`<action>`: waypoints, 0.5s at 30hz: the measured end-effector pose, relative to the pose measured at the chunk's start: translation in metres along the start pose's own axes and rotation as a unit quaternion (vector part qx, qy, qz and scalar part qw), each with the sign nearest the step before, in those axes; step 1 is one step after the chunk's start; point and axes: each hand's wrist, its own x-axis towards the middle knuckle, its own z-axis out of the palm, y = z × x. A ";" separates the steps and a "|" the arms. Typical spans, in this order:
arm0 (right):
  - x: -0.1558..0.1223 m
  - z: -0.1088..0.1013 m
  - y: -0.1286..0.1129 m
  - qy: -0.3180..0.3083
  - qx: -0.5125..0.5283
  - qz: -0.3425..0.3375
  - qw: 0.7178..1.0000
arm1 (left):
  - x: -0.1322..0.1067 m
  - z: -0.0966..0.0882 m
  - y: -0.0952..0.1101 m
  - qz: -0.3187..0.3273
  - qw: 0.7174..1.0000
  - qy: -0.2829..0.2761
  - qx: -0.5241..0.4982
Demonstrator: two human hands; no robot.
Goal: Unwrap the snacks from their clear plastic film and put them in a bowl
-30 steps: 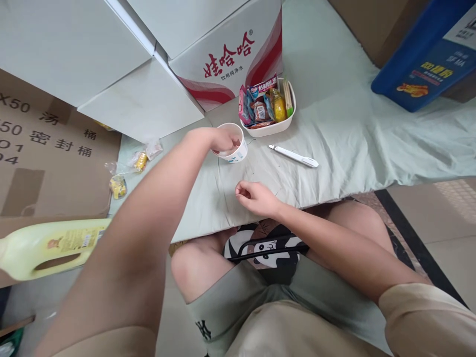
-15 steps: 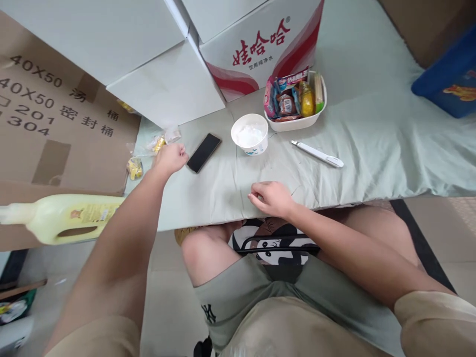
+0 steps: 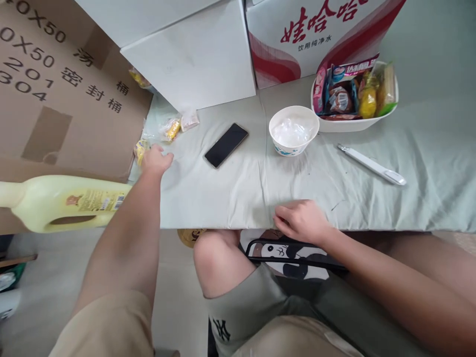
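My left hand [image 3: 154, 159] reaches to the left end of the pale green cloth-covered table [image 3: 238, 198]. Its fingers are bent down over a small yellow snack packet [image 3: 140, 147]. Two more small wrapped snacks [image 3: 173, 129] lie just beyond it. My right hand [image 3: 303, 221] rests on the table's front edge with its fingers curled in; nothing shows in them. A black phone [image 3: 226, 145] lies face up between my hands. To its right stands a white paper bowl [image 3: 293, 131] with crumpled clear plastic inside.
A white tray [image 3: 353, 124] full of wrapped snacks sits at the back right, with a white pen-shaped tool [image 3: 372, 164] lying in front of it. White boxes [image 3: 193, 64] and a red-and-white carton [image 3: 316, 34] line the back. At left are a brown cardboard box [image 3: 55, 89] and a pale yellow bottle [image 3: 63, 202].
My left hand left the bowl, moved left past the phone and now sits on the yellow packet. My right hand slid back to the table's edge. The view shifted left.
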 end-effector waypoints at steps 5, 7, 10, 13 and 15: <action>0.000 0.001 0.000 0.039 -0.007 -0.031 0.999 | 0.054 0.016 0.001 -0.029 0.998 -0.036 -0.031; 0.000 0.001 -0.001 0.059 -0.011 -0.046 0.997 | 0.068 0.023 0.005 0.014 0.998 -0.035 -0.045; 0.002 -0.001 -0.002 0.086 -0.007 -0.056 0.995 | 0.085 0.032 0.012 0.057 0.997 -0.041 -0.043; 0.003 -0.002 -0.002 0.084 0.003 -0.055 0.995 | 0.095 0.039 0.015 0.061 0.997 -0.052 -0.011; 0.003 -0.002 -0.001 0.075 0.006 -0.055 0.996 | 0.098 0.040 0.013 0.060 0.998 -0.036 0.003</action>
